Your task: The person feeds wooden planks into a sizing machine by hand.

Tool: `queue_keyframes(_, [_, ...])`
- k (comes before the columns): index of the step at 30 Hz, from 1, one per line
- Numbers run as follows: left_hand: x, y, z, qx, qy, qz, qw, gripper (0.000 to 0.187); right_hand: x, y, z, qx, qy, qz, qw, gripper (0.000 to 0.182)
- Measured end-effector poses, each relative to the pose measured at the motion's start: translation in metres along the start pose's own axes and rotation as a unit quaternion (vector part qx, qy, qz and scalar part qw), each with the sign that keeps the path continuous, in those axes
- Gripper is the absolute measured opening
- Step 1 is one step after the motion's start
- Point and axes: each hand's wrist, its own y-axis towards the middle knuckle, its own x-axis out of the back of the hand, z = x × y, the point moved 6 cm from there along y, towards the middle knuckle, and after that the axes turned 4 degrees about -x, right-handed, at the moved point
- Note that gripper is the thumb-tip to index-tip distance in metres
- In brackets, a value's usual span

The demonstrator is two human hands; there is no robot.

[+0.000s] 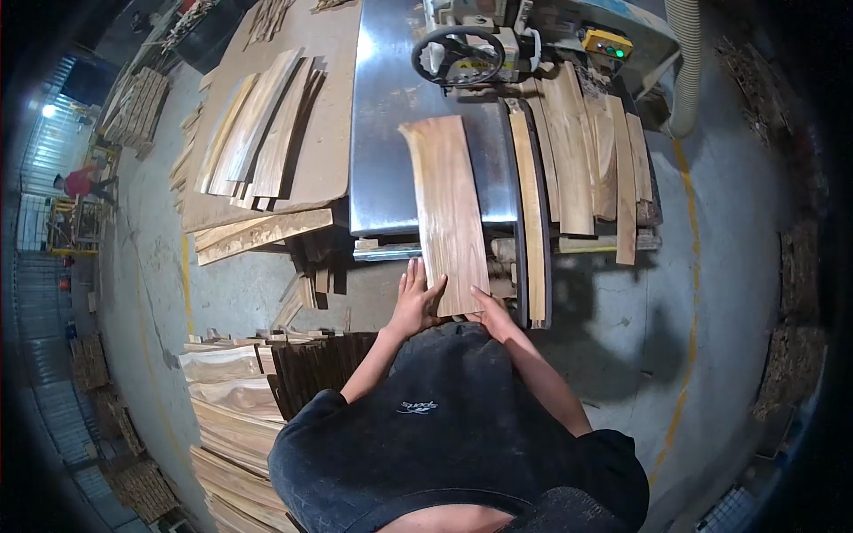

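A wide wooden board (pixel 447 213) lies lengthwise on the shiny metal machine table (pixel 384 169). Its near end sticks out past the table's front edge toward my body. My left hand (pixel 416 300) holds the near left corner, thumb on top and the other fingers stretched along the left side. At the near right corner my right hand (pixel 491 311) grips the board, its thumb on the upper face and its fingers hidden beneath. Just right of the board runs a dark-edged guide fence (pixel 531 213) with a wooden strip in it.
A saw machine with a black handwheel (pixel 458 55) and a yellow control box (pixel 608 44) stands behind the table. Boards lie on the left-hand side table (pixel 330 115) and right of the fence. Stacked planks (pixel 227 400) stand at lower left. A person (pixel 82 182) is far left.
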Motion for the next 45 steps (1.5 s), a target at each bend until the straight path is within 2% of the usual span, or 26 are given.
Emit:
queue_keyframes(2, [0.001,0.012,-0.005,-0.027,-0.004,-0.013,1.000,0.103,0.012,0.004,-0.015,0.029,0.142,-0.028,0.989,0.043])
queue_keyframes(3, [0.004,0.023,-0.007,-0.052,-0.008,-0.028,0.998,0.099,0.010,0.002,-0.011,0.027,0.210,-0.006,0.977,0.038])
queue_keyframes(4, [0.010,0.036,-0.011,-0.079,-0.011,-0.045,0.996,0.095,0.011,0.002,-0.008,0.029,0.212,-0.006,0.977,0.038])
queue_keyframes(6, [0.012,0.066,-0.012,-0.077,0.014,-0.013,0.997,0.094,0.016,0.002,0.006,0.068,0.276,-0.024,0.958,0.034])
queue_keyframes(8, [0.014,0.093,-0.010,-0.095,-0.019,-0.023,0.995,0.097,0.009,-0.004,0.031,0.091,0.269,-0.059,0.957,0.033])
queue_keyframes(10, [0.022,0.119,0.001,-0.102,-0.006,-0.053,0.993,0.101,0.013,0.012,0.036,-0.011,0.028,-0.072,0.997,0.046])
queue_keyframes(11, [0.024,0.132,0.009,-0.094,0.002,-0.043,0.995,0.102,0.013,0.024,0.047,0.021,-0.028,-0.108,0.994,0.058])
queue_keyframes(14, [0.038,0.169,0.028,-0.089,0.021,-0.053,0.994,0.105,0.003,0.049,0.088,0.034,0.001,-0.144,0.989,0.056])
queue_keyframes(16, [0.057,0.193,0.035,-0.088,0.013,-0.062,0.994,0.107,-0.011,0.065,0.120,0.063,0.024,-0.122,0.990,0.053])
queue_keyframes(19, [0.080,0.231,0.051,-0.088,-0.002,-0.056,0.995,0.101,-0.013,0.095,0.165,0.029,0.038,-0.189,0.981,0.048])
queue_keyframes(22, [0.103,0.266,0.072,-0.095,0.015,-0.028,0.995,0.095,-0.023,0.118,0.196,0.063,0.065,-0.212,0.973,0.049])
queue_keyframes(24, [0.120,0.300,0.113,-0.019,-0.160,-0.108,0.981,0.088,-0.023,0.119,0.210,0.058,0.042,-0.204,0.976,0.050])
queue_keyframes(26, [0.157,0.321,0.146,0.056,-0.051,-0.310,0.948,0.083,-0.023,0.127,0.223,0.039,0.043,-0.208,0.976,0.053])
queue_keyframes(28, [0.192,0.348,0.179,0.166,0.021,-0.392,0.905,0.090,-0.026,0.133,0.236,0.046,0.034,-0.217,0.974,0.053])
queue_keyframes(29, [0.204,0.364,0.192,0.167,0.018,-0.394,0.904,0.090,-0.029,0.137,0.243,0.054,0.030,-0.220,0.974,0.054])
queue_keyframes(31, [0.215,0.381,0.227,0.291,0.037,-0.346,0.891,0.097,-0.033,0.143,0.258,0.058,0.015,-0.226,0.972,0.055])
queue_keyframes(34, [0.218,0.388,0.241,0.254,0.081,-0.334,0.904,0.097,-0.036,0.157,0.279,0.057,0.010,-0.223,0.973,0.055])
queue_keyframes(35, [0.216,0.386,0.240,0.252,0.101,-0.341,0.900,0.086,-0.038,0.162,0.287,0.074,0.000,-0.219,0.973,0.055])
queue_keyframes(36, [0.217,0.382,0.241,0.251,0.106,-0.342,0.899,0.086,-0.040,0.167,0.292,0.091,-0.007,-0.214,0.973,0.055])
queue_keyframes(37, [0.214,0.376,0.241,0.231,0.102,-0.331,0.909,0.083,-0.042,0.172,0.300,0.141,-0.045,-0.209,0.967,0.054])
queue_keyframes(38, [0.209,0.369,0.240,0.209,0.099,-0.318,0.919,0.080,-0.041,0.180,0.304,0.154,-0.039,-0.261,0.952,0.052])
queue_keyframes(39, [0.211,0.355,0.230,0.183,0.147,-0.364,0.901,0.070,-0.056,0.171,0.311,0.188,-0.057,-0.256,0.947,0.049])
queue_keyframes(42, [0.200,0.311,0.203,0.173,0.134,-0.315,0.924,0.066,-0.082,0.155,0.301,0.273,-0.079,-0.228,0.931,0.040])
queue_keyframes(43, [0.191,0.290,0.191,0.143,0.162,-0.351,0.911,0.066,-0.088,0.151,0.300,0.322,-0.091,-0.207,0.919,0.034])
queue_keyframes(44, [0.180,0.268,0.179,0.145,0.153,-0.350,0.913,0.066,-0.088,0.153,0.290,0.322,-0.092,-0.203,0.920,0.034])
queue_keyframes(45, [0.169,0.242,0.163,0.130,0.138,-0.348,0.918,0.063,-0.089,0.147,0.279,0.401,-0.174,-0.216,0.873,0.029])
